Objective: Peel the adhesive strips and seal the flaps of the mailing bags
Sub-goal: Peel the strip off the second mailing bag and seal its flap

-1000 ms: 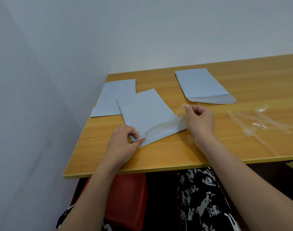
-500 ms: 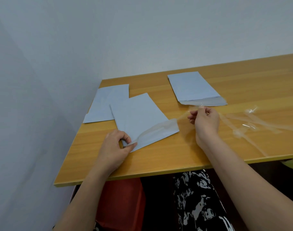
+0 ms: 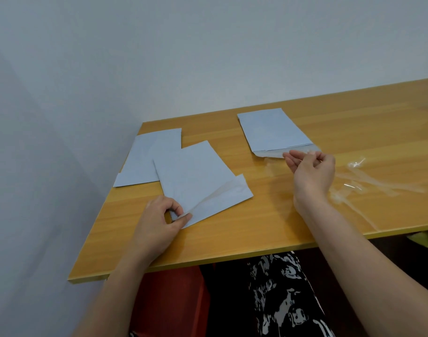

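A pale blue mailing bag (image 3: 195,176) lies at an angle on the wooden table (image 3: 244,229), its flap open toward me. My left hand (image 3: 159,222) pinches the near left corner of that flap. My right hand (image 3: 310,171) is raised to the right, fingers curled around a thin clear adhesive strip (image 3: 271,166) that trails faintly from it. The strip is free of the bag. A second bag (image 3: 147,156) lies partly under the first at the left. A small stack of bags (image 3: 271,130) with open flaps lies behind my right hand.
Several peeled clear strips (image 3: 368,186) lie scattered on the table at the right. White walls close the left and back sides. Under the table's front edge are a red object (image 3: 174,300) and my patterned clothing (image 3: 281,293).
My right hand has pulled the clear strip off the bag's flap, moving right and away from me. My left hand has kept its pinch on the flap corner.
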{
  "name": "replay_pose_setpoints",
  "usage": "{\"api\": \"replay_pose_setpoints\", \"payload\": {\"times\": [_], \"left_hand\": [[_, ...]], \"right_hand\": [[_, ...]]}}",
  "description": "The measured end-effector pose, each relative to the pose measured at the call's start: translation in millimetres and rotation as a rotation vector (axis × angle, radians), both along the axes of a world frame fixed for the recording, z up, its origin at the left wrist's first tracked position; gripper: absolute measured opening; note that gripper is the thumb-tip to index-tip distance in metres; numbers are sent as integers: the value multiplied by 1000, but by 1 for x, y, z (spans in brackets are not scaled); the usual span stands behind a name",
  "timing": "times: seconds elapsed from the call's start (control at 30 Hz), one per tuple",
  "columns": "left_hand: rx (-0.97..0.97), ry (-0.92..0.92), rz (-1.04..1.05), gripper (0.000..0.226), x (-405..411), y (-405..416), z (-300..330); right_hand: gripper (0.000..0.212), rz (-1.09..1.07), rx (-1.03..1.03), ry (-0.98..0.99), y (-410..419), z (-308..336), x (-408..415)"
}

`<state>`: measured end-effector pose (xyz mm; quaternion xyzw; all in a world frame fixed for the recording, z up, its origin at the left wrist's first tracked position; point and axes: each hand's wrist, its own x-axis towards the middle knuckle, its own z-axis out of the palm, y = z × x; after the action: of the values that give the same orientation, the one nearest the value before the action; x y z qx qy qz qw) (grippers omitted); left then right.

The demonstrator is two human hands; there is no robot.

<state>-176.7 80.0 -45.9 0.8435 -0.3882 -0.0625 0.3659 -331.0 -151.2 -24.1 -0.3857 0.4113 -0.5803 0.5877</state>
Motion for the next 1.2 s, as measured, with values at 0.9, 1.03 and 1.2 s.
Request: {"api": "replay_pose_setpoints", "payload": {"times": [0.9, 1.03, 1.2], "left_hand": [[8, 6, -48, 18, 5, 7, 5], [-16, 3, -33, 18, 6, 7, 4], [-38, 10, -2, 18, 2, 9, 4]], "right_hand": [[59, 830, -483, 788, 44, -5, 9], [57, 819, -523, 866, 49, -9, 16], [27, 700, -626, 917, 50, -19, 15]]}}
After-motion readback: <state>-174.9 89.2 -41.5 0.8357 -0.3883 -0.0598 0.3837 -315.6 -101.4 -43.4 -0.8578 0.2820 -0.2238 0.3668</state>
